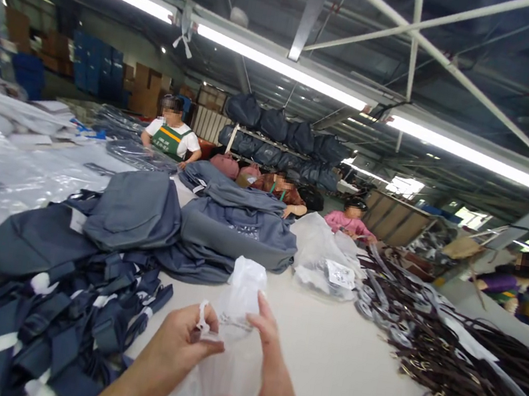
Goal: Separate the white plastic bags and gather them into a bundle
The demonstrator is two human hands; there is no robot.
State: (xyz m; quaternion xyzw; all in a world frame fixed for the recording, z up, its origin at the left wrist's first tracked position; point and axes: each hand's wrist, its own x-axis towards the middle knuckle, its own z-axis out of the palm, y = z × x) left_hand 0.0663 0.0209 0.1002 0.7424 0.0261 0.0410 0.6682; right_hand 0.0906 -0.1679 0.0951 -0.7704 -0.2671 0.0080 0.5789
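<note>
Both hands meet low in the middle of the view over a pale table (346, 374), working a clear plastic bag (237, 315) that stands up between them. The left hand (181, 346) is curled, thumb and fingers pinching a twisted white edge of the bag near its top. The right hand (265, 374) is more open, its fingers stretched up along the bag's right side and touching the film, thumb sticking out below. The bag's upper end rises above the fingertips, crumpled and see-through, with small dark print on it. Just left of the hands lies a heap of dark blue straps (59, 333) with white ends, and behind that a pile of grey-blue bags (164, 222). Another clear bag with a label (329, 263) sits further back on the table. Along the right runs a tangle of dark brown straps (459, 366) with metal buckles. 3 people (276, 186) sit at the far end of the table.
</note>
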